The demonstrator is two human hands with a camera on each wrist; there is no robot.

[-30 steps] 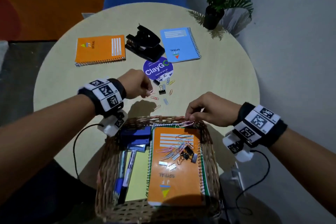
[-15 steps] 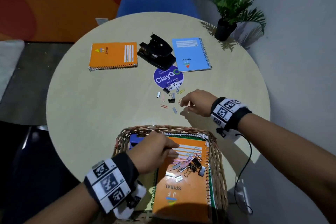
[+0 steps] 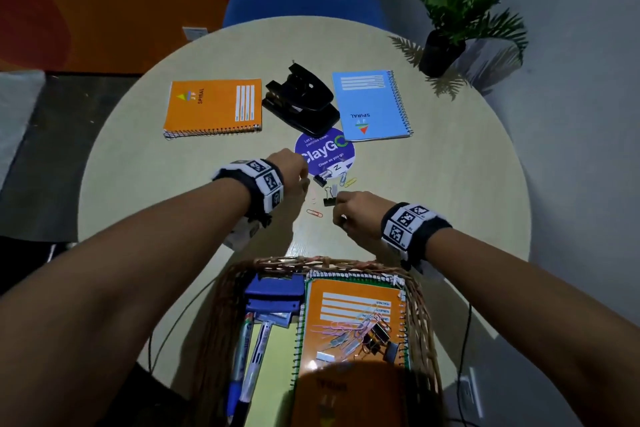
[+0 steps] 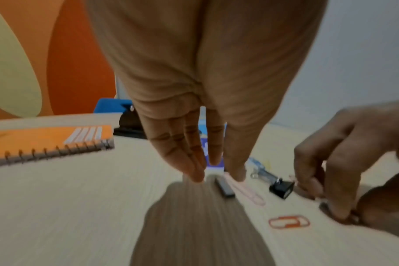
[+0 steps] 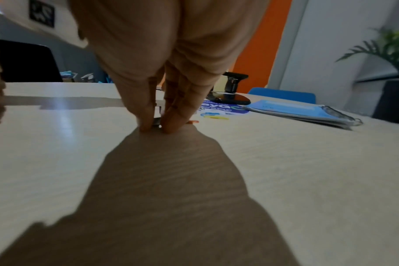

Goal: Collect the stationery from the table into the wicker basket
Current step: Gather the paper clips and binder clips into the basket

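Fingers (image 5: pixel 171 124) of my right hand (image 3: pixel 356 215) pinch a small flat item on the worktop (image 3: pixel 138 204); left hand (image 3: pixel 289 170) fingers straight, apart above staples (image 4: pixel 224 186). Wicker basket (image 3: pixel 424 308) at six o'clock. Risk: thin pieces slipping out mid-carry.

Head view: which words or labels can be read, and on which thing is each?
"ClayGO", "Clean as you go": round purple sticker.
"JF SPIRAL": orange notebook on the table.
"JF SPIRAL": blue notebook.
Form lines on the orange notebook in the basket: too small to read.
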